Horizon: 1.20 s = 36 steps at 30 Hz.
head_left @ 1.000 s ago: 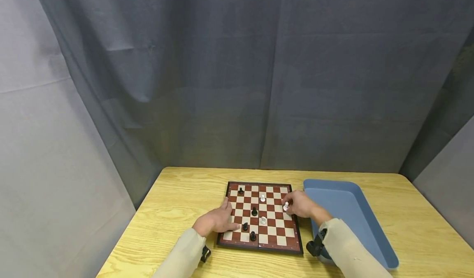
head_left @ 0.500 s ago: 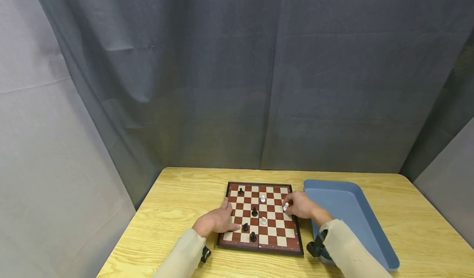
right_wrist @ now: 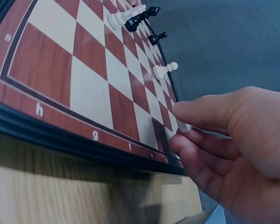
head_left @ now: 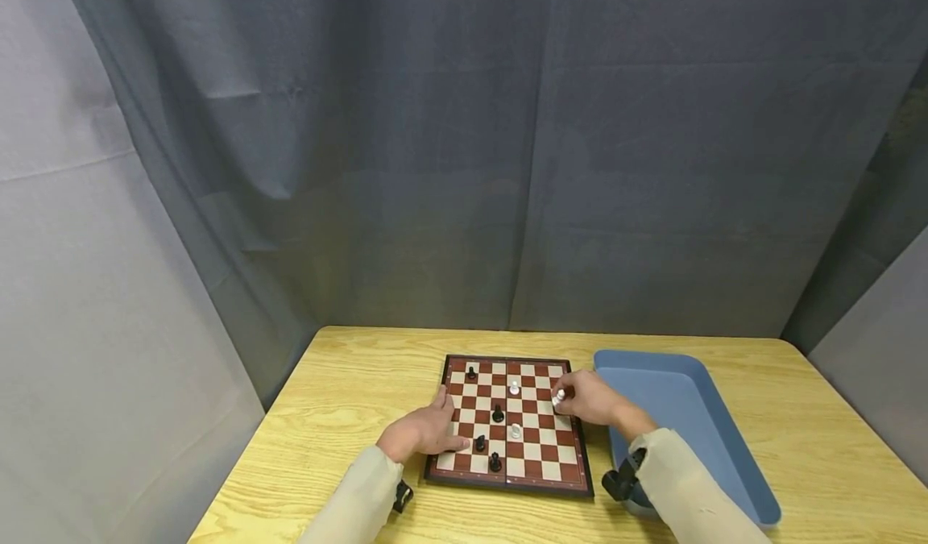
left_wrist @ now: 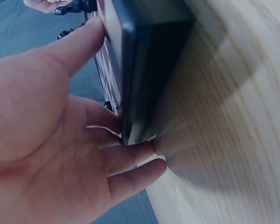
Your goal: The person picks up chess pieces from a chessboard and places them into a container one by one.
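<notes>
A chessboard (head_left: 532, 451) with red-brown and cream squares lies on the table. My right hand (head_left: 589, 399) pinches a white chess piece (head_left: 559, 397) between thumb and fingers at the board's right side; only a sliver of it shows in the right wrist view. My left hand (head_left: 424, 431) rests at the board's left edge, thumb on top and fingers against the side, as the left wrist view shows. A white pawn (head_left: 514, 388) and another white piece (head_left: 515, 431) stand mid-board. Several black pieces stand on the left half, one (head_left: 481, 443) close to my left thumb.
A blue tray (head_left: 696, 415) stands on the wooden table (head_left: 362, 367) just right of the board, partly under my right forearm. A grey curtain (head_left: 435, 165) hangs behind the table, and pale cloth (head_left: 109, 286) hangs at the left.
The white chess piece in my right hand has shifted slightly toward the far side and tilted. My left hand and the other pieces stay where they were.
</notes>
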Each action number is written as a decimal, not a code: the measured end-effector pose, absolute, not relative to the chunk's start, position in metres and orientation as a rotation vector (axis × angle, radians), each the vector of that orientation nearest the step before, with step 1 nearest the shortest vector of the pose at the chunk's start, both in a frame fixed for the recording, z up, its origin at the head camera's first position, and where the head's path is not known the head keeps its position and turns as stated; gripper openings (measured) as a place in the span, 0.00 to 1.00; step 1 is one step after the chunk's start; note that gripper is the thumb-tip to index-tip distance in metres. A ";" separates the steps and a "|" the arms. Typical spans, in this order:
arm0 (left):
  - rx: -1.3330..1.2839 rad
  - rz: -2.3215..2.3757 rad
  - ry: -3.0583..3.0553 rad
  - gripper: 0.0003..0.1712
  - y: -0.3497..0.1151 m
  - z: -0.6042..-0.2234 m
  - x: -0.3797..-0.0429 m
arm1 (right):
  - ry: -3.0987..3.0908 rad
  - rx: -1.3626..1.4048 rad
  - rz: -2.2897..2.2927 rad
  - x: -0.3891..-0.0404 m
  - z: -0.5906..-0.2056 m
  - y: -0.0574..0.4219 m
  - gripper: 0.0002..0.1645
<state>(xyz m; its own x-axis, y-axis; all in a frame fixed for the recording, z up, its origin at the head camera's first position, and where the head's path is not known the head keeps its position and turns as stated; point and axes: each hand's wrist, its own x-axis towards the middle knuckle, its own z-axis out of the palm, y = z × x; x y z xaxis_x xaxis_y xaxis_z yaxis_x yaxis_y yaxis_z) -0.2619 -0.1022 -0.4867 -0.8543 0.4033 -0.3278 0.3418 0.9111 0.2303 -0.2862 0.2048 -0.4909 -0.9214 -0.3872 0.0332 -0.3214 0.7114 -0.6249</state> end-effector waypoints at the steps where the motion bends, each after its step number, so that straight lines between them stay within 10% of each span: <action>1: 0.545 0.233 2.699 0.53 -0.102 -0.487 -0.262 | 2.806 -0.591 -1.005 -0.286 -0.490 0.205 0.05; 36: 0.524 0.268 2.694 0.54 -0.101 -0.486 -0.263 | 2.887 -0.677 -1.101 -0.282 -0.469 0.236 0.06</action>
